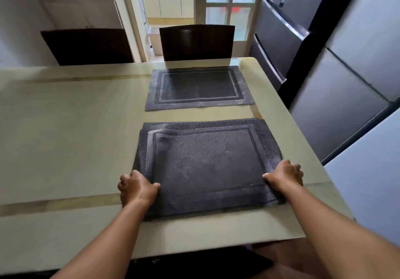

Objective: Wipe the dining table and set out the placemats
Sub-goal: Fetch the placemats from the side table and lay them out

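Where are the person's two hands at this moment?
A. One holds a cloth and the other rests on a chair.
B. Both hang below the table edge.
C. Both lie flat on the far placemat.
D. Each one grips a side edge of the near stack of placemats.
D: the left hand and the right hand curl round opposite side edges of the near stack of placemats, while the far placemat lies untouched.

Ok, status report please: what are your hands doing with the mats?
Left hand, right hand gripping near placemat stack by its side edges. Far placemat laid flat. Nothing blocking.
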{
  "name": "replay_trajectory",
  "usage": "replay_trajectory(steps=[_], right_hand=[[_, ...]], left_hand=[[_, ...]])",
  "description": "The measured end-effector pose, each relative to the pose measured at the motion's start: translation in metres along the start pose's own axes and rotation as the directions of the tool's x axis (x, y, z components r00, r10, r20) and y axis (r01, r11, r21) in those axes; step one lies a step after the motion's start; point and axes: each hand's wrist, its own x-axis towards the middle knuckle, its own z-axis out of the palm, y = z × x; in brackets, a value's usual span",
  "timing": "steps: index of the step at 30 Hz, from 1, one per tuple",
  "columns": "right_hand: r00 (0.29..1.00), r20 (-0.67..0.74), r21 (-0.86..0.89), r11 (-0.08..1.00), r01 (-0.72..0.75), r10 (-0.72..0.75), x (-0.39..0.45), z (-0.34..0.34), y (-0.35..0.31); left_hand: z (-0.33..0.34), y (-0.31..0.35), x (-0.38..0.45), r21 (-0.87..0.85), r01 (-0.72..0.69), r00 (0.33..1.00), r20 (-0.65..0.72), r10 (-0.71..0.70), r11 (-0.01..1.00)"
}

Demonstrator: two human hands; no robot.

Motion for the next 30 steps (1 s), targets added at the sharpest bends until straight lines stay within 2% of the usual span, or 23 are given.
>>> replay_trajectory(steps=[3, 7, 11, 15, 19, 24, 30], right_hand=[[0.998, -0.041, -0.012, 0.998, 0.055, -0.056, 0.0, 0.002, -0.002], [0.961, -0.162, -0.03, 0.975, 0.221, -0.223, 0.005, 0.007, -0.003], [0.935, -0.163, 0.06, 0.943, 0.328, -0.315, 0.008, 0.009, -0.019], [0.915, -0.182, 0.061, 0.925, 0.375, -0.359, 0.004, 0.01, -0.041], [0.885, -0.209, 0.082, 0.894, 0.441, -0.417, 0.001, 0.009, -0.063], [0.85, -0.222, 0.15, 0.845, 0.514, -0.478, -0.024, 0.022, -0.118], [0.828, -0.151, 0.172, 0.81, 0.56, -0.54, -0.086, 0.075, -0.223]], left_hand=[[-0.004, 0.004, 0.005, -0.022, -0.045, 0.999, -0.021, 0.045, 0.999], [-0.008, 0.003, 0.009, 0.013, -0.061, 0.997, -0.047, 0.062, 0.998], [-0.011, -0.001, 0.013, -0.048, -0.058, 0.997, -0.054, 0.056, 0.997], [-0.021, -0.007, 0.026, -0.189, 0.021, 0.996, -0.079, -0.036, 0.982], [-0.033, -0.017, 0.046, -0.191, -0.033, 0.997, -0.073, 0.02, 0.981], [-0.068, -0.046, 0.088, -0.193, -0.095, 0.985, -0.163, 0.064, 0.977], [-0.133, -0.117, 0.165, -0.111, -0.175, 0.951, -0.278, 0.138, 0.978]])
